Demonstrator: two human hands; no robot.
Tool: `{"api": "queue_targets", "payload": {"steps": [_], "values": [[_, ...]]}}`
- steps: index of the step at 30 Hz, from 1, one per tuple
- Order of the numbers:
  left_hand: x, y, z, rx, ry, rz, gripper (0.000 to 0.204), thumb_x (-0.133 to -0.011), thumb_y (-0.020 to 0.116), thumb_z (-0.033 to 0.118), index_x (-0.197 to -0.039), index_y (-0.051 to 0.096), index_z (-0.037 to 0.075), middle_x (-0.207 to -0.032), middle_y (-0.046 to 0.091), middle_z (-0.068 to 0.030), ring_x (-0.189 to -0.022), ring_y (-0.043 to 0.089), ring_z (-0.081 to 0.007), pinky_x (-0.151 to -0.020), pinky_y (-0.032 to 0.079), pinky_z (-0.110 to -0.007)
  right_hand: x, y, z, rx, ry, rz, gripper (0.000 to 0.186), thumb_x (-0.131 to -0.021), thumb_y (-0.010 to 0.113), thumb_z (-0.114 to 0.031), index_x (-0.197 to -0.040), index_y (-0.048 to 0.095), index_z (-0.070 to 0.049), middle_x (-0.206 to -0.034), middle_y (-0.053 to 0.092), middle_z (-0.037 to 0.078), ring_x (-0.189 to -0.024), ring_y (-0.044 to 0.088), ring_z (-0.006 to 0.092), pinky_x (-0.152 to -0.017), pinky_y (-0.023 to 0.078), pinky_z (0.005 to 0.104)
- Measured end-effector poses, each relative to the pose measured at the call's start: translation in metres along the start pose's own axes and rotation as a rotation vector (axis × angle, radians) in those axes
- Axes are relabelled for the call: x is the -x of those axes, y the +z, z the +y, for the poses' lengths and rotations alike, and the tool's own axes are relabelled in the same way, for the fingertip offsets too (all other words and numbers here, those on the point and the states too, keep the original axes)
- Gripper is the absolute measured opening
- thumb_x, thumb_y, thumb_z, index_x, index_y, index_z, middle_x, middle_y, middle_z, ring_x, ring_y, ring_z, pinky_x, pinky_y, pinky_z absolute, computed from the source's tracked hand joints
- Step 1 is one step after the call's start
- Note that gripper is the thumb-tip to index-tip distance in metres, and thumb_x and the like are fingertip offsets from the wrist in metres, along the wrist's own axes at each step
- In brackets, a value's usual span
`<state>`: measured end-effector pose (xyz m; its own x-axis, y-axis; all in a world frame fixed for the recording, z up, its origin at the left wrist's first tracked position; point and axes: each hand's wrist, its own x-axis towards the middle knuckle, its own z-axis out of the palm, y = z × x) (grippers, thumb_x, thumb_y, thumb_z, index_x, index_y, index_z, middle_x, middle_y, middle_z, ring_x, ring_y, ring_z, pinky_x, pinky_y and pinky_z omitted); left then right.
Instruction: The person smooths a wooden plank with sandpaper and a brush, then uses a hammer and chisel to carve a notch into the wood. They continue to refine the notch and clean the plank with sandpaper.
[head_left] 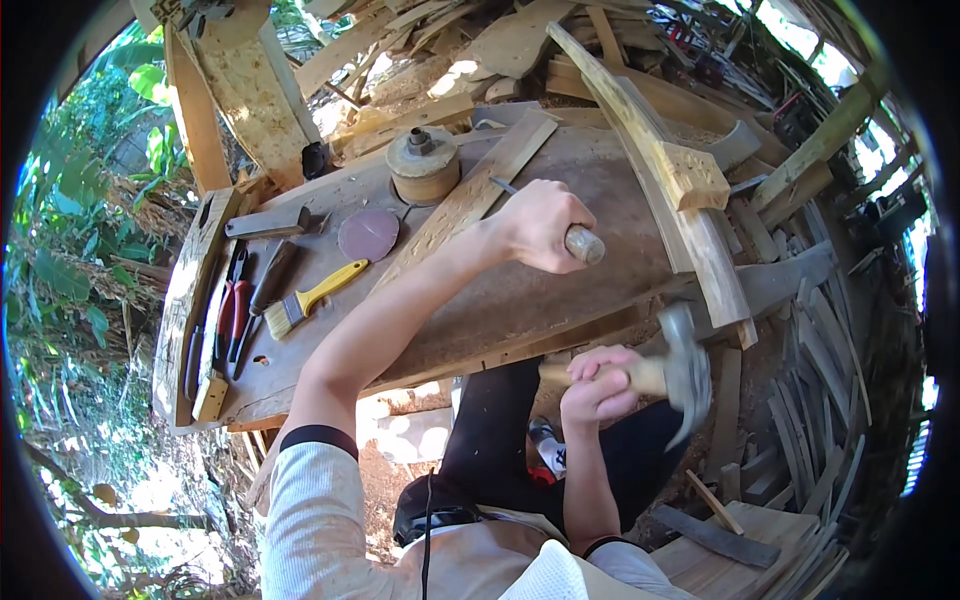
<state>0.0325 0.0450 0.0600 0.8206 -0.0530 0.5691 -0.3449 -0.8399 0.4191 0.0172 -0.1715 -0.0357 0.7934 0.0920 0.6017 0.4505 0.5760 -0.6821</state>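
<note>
A long light plank (420,254) with carved marks lies diagonally on the dark wooden workbench (450,340). My left hand (548,225) is closed around a chisel with a round wooden handle (584,243), its blade angled over the plank; the exact contact point is unclear. Below the bench edge, my right hand (598,390) grips a hammer (682,370), whose head is blurred. To the left lie a yellow-handled brush (330,287), a pinkish disc (367,235), red-handled pliers (240,305) and several other hand tools. A cylindrical wooden block (425,175) with a metal fitting stands behind them.
Long curved timber pieces (700,180) lie across the bench's right end. Scrap wood (500,60) is piled behind, with more offcuts (820,370) stacked at right. An upright board (255,90) stands at back left. Plants (70,250) grow beyond the bench on the left.
</note>
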Motion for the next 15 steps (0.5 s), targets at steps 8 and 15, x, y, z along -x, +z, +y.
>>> {"api": "queue_targets", "payload": {"steps": [8,15], "values": [[0.003,0.008,0.000,-0.031,0.015,-0.019,0.020,-0.061,0.068,0.020,-0.057,0.053,0.008,-0.054,0.052,-0.0142,-0.054,0.055,-0.0383,-0.050,0.041,-0.046,0.003,-0.011,0.002,0.123,0.079,-0.186,0.024,-0.104,0.047,-0.022,-0.092,0.050,-0.003,-0.063,0.049,0.001,-0.047,0.047,0.0083,-0.043,0.037,0.0243],[0.000,0.010,-0.002,-0.090,-0.005,-0.056,0.020,-0.061,0.068,0.020,-0.057,0.053,0.008,-0.055,0.053,-0.0139,-0.055,0.055,-0.0385,-0.051,0.042,-0.046,0.010,-0.009,0.011,0.046,-0.094,-0.086,0.028,-0.106,0.042,-0.023,-0.087,0.044,-0.003,-0.063,0.047,0.004,-0.046,0.044,0.0092,-0.040,0.036,0.0247]]}}
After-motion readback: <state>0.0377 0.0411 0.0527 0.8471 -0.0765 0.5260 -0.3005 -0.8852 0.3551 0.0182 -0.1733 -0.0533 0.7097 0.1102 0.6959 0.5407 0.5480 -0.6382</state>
